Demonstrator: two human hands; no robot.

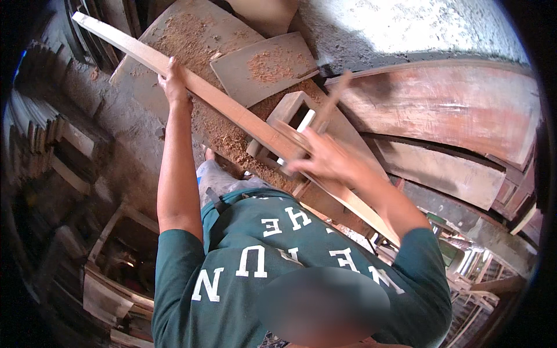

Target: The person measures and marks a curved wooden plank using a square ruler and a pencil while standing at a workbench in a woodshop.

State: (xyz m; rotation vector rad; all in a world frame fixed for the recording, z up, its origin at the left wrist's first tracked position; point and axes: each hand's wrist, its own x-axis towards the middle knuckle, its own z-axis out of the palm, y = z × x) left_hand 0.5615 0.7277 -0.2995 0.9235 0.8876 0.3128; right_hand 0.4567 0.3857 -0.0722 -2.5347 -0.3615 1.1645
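A long, straight wooden plank [232, 109] runs diagonally from the far left towards my right side. My left hand [176, 86] is closed round it, with the arm stretched forward. Over the plank's middle is my right hand [328, 158], smeared by motion, so I cannot make out whether its fingers grip anything. Just beyond that hand, a thin brown wooden piece [333, 104] is blurred as well. Beneath the plank sits a box-like wooden frame [288, 107] with an opening, and a short white bar [306, 120] shows beside the right hand.
Sawdust and shavings [232, 139] lie around the frame and over flat boards [235, 75] ahead. Large reddish panels [441, 110] lean by a pale wall [418, 29] at the far right. Stacked wooden strips [38, 122] stand on the left, and an open wooden frame [110, 232] lies nearer.
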